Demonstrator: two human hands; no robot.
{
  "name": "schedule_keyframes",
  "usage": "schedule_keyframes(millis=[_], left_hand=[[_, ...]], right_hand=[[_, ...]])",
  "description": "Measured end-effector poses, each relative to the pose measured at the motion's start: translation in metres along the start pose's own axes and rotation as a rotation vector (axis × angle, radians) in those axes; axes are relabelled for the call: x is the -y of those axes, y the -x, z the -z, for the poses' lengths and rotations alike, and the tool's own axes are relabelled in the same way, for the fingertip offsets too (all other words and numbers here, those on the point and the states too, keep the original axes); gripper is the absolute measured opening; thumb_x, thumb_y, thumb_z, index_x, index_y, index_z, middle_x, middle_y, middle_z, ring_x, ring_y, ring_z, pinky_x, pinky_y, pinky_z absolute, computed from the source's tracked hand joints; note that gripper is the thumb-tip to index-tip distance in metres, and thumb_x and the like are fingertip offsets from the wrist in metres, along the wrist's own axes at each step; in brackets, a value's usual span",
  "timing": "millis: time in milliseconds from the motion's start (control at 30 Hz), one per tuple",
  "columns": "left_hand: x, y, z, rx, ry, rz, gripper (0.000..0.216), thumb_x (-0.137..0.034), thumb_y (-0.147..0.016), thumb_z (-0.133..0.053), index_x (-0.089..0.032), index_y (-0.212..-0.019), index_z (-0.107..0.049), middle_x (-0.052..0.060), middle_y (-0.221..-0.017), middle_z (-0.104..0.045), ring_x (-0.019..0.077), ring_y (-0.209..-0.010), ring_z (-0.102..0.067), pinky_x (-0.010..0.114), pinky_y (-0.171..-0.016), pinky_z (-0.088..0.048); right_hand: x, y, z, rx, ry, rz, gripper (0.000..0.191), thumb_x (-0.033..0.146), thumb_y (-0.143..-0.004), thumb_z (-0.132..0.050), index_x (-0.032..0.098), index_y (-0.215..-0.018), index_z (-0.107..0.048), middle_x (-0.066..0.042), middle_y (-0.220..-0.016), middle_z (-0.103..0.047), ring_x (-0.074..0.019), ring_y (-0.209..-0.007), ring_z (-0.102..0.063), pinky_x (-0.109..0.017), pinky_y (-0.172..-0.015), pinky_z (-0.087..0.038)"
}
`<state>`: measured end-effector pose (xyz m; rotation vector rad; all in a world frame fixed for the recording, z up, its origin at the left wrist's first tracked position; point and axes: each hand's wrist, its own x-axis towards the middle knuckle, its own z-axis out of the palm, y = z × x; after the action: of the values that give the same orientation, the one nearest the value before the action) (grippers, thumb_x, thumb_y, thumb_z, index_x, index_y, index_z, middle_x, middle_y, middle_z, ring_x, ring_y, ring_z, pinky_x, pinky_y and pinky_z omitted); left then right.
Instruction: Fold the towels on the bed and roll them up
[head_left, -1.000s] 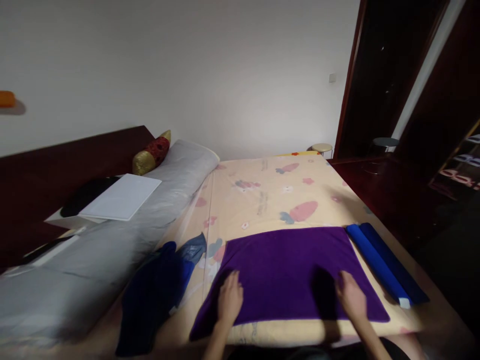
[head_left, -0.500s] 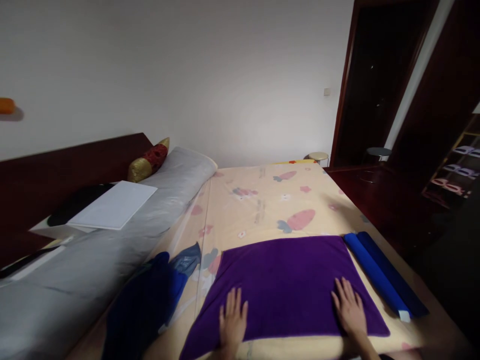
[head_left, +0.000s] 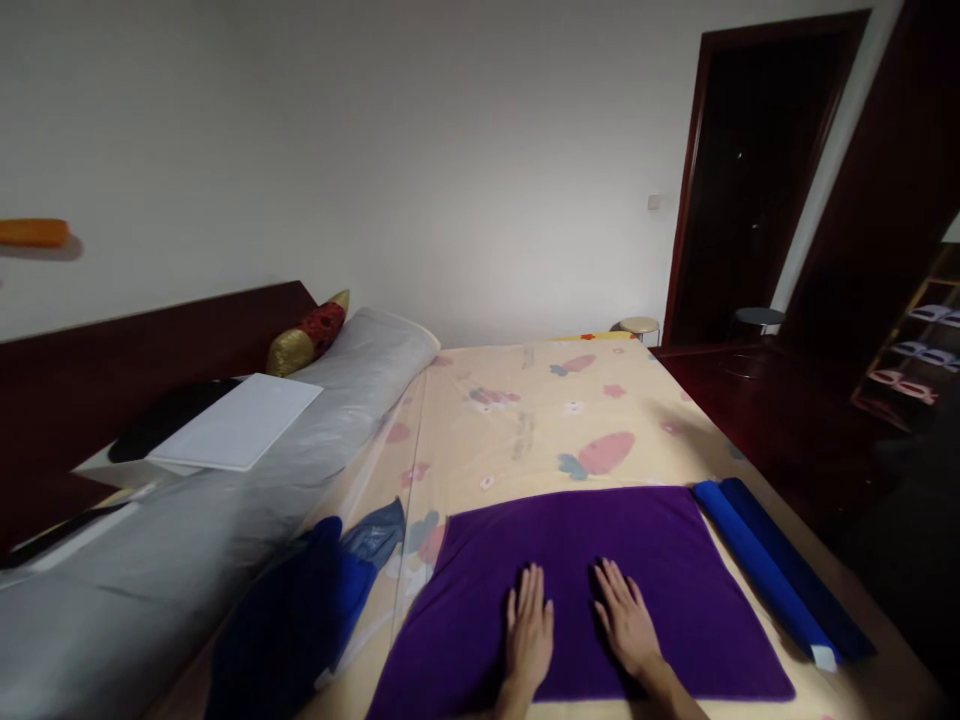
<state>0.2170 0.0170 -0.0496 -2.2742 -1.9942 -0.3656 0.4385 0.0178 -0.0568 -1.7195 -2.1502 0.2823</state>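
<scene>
Stretching lengthwise along the near edge of the bed (head_left: 480,465), the purple cloth (head_left: 615,525) lies beneath the left hand (head_left: 529,630) and right hand (head_left: 628,622) — both palm-down, fingers straight, gripping nothing — about equally to either side of its middle.

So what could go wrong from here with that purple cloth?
The left hand and right hand are flat on or just above the purple cloth, so uneven pressure might wrinkle it. Its right side runs close beside the blue rolls, so a sideways sweep could nudge them. Those rolls also lie near the edge of the bed, so a bump might send one off.
</scene>
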Motion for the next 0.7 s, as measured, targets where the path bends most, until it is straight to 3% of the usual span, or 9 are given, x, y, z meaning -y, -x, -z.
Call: schedule_keyframes(millis=[100,167,233,367,467,567,700], left_hand=[[-0.037,-0.017,-0.014,0.056,0.080,-0.127,0.053,-0.028,-0.096,-0.026,-0.029,-0.147,-0.015,-0.003,-0.155,-0.032,0.0153,-0.142,-0.033,0.040,-0.115,-0.033],[-0.030,-0.021,-0.017,0.078,0.067,-0.106,0.052,-0.029,-0.095,-0.027,-0.031,-0.147,-0.020,-0.003,-0.154,-0.033,0.0161,-0.141,-0.035,0.041,-0.115,-0.034],[0.002,-0.020,-0.012,0.083,-0.008,0.025,0.051,-0.029,-0.095,-0.026,-0.032,-0.145,-0.027,-0.002,-0.154,-0.033,0.0178,-0.142,-0.033,0.044,-0.115,-0.032],[0.102,-0.005,0.011,0.122,-0.189,0.382,0.052,-0.034,-0.093,-0.027,-0.026,-0.145,-0.032,0.004,-0.156,-0.030,0.0218,-0.144,-0.029,0.050,-0.115,-0.030],[0.144,0.003,0.022,0.177,-0.230,0.477,0.055,-0.035,-0.093,-0.024,-0.021,-0.146,-0.030,0.006,-0.156,-0.029,0.0215,-0.144,-0.030,0.051,-0.114,-0.030],[0.122,-0.010,0.018,0.120,-0.205,0.405,0.054,-0.034,-0.093,-0.024,-0.024,-0.145,-0.034,0.004,-0.155,-0.031,0.0218,-0.144,-0.028,0.050,-0.115,-0.028],[0.034,-0.056,-0.009,0.123,-0.010,0.089,0.053,-0.028,-0.093,-0.024,-0.029,-0.147,-0.027,-0.001,-0.155,-0.031,0.0189,-0.143,-0.029,0.044,-0.117,-0.030]], right_hand=[[0.012,-0.026,-0.005,0.094,-0.042,0.086,0.056,0.052,-0.097,-0.021,0.030,-0.148,-0.027,0.000,-0.156,-0.026,-0.0203,-0.145,-0.024,-0.045,-0.117,-0.027],[-0.008,-0.032,-0.003,0.093,-0.014,0.072,0.057,0.055,-0.096,-0.022,0.031,-0.147,-0.030,-0.001,-0.156,-0.026,-0.0212,-0.144,-0.025,-0.046,-0.116,-0.027],[-0.048,-0.029,0.002,0.038,0.058,-0.041,0.059,0.056,-0.095,-0.022,0.028,-0.146,-0.034,-0.002,-0.155,-0.028,-0.0223,-0.144,-0.027,-0.047,-0.116,-0.028],[-0.148,0.000,0.014,-0.163,0.212,-0.286,0.067,0.061,-0.091,-0.026,0.022,-0.144,-0.039,-0.007,-0.153,-0.033,-0.0265,-0.142,-0.032,-0.052,-0.114,-0.027],[-0.185,0.015,0.015,-0.269,0.241,-0.307,0.071,0.063,-0.090,-0.023,0.020,-0.141,-0.045,-0.010,-0.150,-0.039,-0.0298,-0.140,-0.034,-0.055,-0.113,-0.027],[-0.156,0.002,0.005,-0.285,0.204,-0.303,0.073,0.063,-0.091,-0.021,0.016,-0.141,-0.044,-0.013,-0.151,-0.037,-0.0315,-0.140,-0.033,-0.055,-0.113,-0.030],[-0.059,-0.050,-0.013,-0.078,0.024,-0.063,0.060,0.056,-0.095,-0.027,0.026,-0.146,-0.034,-0.004,-0.154,-0.032,-0.0245,-0.142,-0.031,-0.048,-0.115,-0.031]])
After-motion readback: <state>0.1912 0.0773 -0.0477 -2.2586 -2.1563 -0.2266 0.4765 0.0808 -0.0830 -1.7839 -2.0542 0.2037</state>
